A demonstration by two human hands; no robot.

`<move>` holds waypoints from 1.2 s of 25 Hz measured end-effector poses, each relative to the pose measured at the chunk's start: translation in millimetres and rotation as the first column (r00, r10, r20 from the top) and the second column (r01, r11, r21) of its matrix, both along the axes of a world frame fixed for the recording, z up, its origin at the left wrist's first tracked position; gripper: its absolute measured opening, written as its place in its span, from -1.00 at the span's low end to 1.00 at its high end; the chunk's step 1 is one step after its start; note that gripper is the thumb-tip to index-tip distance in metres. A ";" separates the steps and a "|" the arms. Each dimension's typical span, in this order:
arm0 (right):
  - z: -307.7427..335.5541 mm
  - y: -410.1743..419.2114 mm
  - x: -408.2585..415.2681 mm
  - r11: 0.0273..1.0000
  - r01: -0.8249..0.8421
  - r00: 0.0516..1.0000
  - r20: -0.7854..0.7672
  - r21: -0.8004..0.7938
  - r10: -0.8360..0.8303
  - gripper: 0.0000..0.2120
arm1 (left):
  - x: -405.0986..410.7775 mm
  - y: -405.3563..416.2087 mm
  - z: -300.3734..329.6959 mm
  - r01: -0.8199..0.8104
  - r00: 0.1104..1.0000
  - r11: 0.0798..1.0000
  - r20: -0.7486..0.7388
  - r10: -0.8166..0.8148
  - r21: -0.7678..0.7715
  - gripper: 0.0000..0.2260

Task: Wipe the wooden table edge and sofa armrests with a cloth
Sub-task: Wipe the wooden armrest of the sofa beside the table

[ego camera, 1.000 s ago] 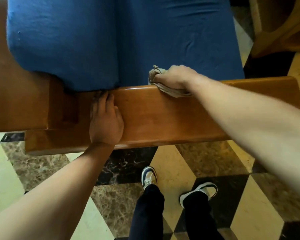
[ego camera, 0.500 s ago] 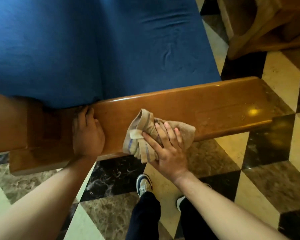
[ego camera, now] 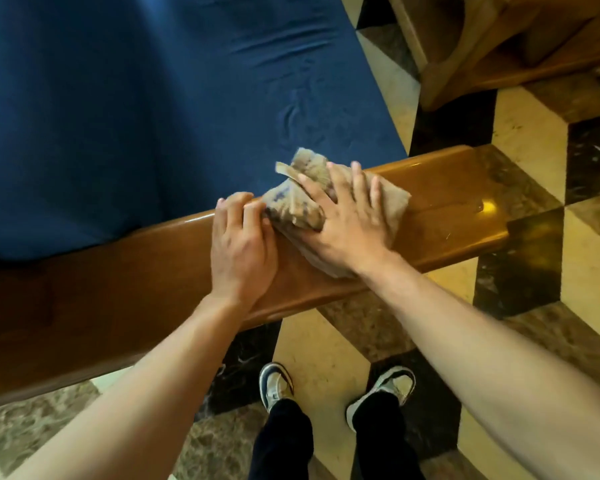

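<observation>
Marble floor in a cube pattern of cream, brown and black tiles runs under everything, with a blue sofa cushion filling the upper left and a glossy wooden armrest cutting diagonally across the middle. Crumpled tan cloth with a few blue stripes sits on top of the armrest, toward its free right end. Right hand lies flat on the cloth, fingers straight and spread, palm pressing it down onto the wood. Left hand rests on the armrest just beside it, fingers lying fairly straight over the wood, fingertips touching the cloth's bunched left edge; can't really tell if they're pinching any fabric there. Both forearms are bare. Down below you can see two sneakers and dark trousers on the floor. Another wooden furniture piece sits top right, well apart from the sofa.
</observation>
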State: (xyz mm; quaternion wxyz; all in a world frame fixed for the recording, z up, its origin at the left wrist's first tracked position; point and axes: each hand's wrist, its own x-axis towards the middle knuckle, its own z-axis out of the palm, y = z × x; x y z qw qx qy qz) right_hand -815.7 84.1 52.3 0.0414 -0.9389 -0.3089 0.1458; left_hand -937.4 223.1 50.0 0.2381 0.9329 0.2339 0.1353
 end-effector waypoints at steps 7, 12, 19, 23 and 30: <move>7.5 84.9 99.5 0.978 -0.074 0.918 -0.396 -0.194 -0.009 -0.35 | 34.9 -8.9 -18.5 -0.194 0.967 0.978 -0.152 0.204 0.077 -0.63; 4.4 43.5 124.4 0.979 0.022 0.964 -0.255 -0.204 -0.075 -0.31 | 35.3 -8.4 -17.2 -0.217 0.960 0.973 -0.163 0.228 0.086 -0.66; 9.5 -93.5 146.7 0.969 0.226 0.957 0.167 0.097 -0.239 -0.37 | 31.7 -8.8 -15.8 -0.216 0.962 0.975 -0.161 0.220 0.044 -0.70; 17.7 -124.0 187.5 0.868 0.432 0.881 -0.322 0.245 -0.348 -0.54 | 32.1 -8.8 -17.6 -0.218 0.960 0.974 -0.165 0.225 0.059 -0.67; 10.9 -182.5 142.1 0.535 0.808 0.561 -0.596 0.245 -0.574 -0.25 | 34.3 -12.2 -19.0 -0.215 0.958 0.970 -0.168 0.233 0.115 -0.66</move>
